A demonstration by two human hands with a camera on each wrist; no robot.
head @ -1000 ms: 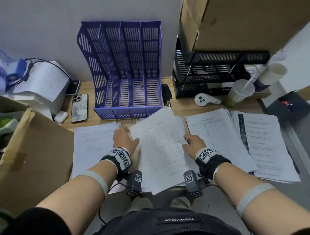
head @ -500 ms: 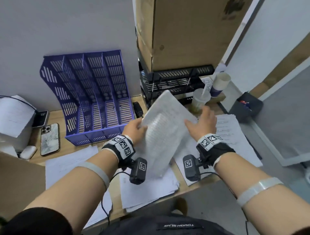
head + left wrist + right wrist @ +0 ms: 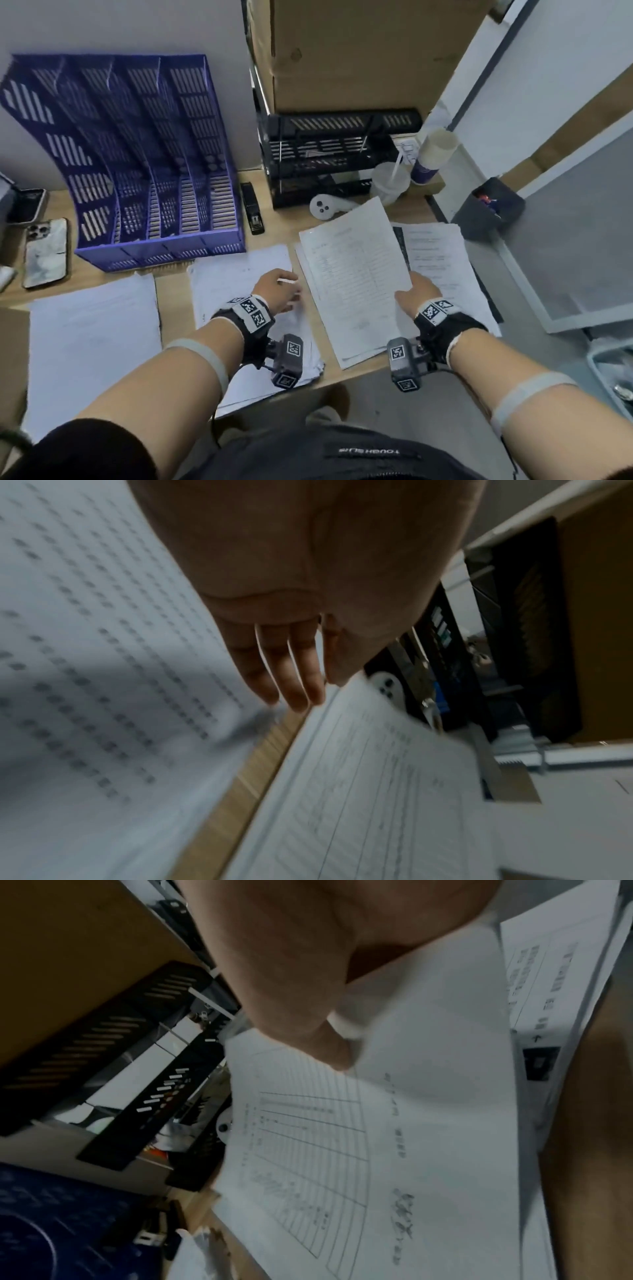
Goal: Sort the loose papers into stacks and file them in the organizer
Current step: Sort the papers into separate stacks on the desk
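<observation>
A blue slotted organizer [image 3: 137, 154] stands at the back left of the wooden desk [image 3: 171, 294]. Paper stacks lie in a row: one at far left [image 3: 92, 342], one in the middle [image 3: 236, 274], one at far right [image 3: 442, 253]. My right hand [image 3: 416, 291] pinches the near right edge of a sheaf with a printed table [image 3: 352, 274], thumb [image 3: 325, 1042] on top; the sheaf [image 3: 411, 1123] lies low over another pile. My left hand [image 3: 277, 291] hovers over the middle stack's right edge, fingers [image 3: 291, 683] straight, holding nothing.
A black stacked tray [image 3: 335, 154] with a cardboard box [image 3: 359, 51] on it stands at the back right. Before it lie a white controller [image 3: 325, 207], a black stapler [image 3: 251, 212] and two cups [image 3: 390, 181]. A phone [image 3: 44, 250] lies at left. A dark bin [image 3: 489, 209] sits on the floor.
Both hands held the tabled sheaf raised; now the left hand has let go and dropped over the middle stack, and the right hand has brought the sheaf down to the right of it.
</observation>
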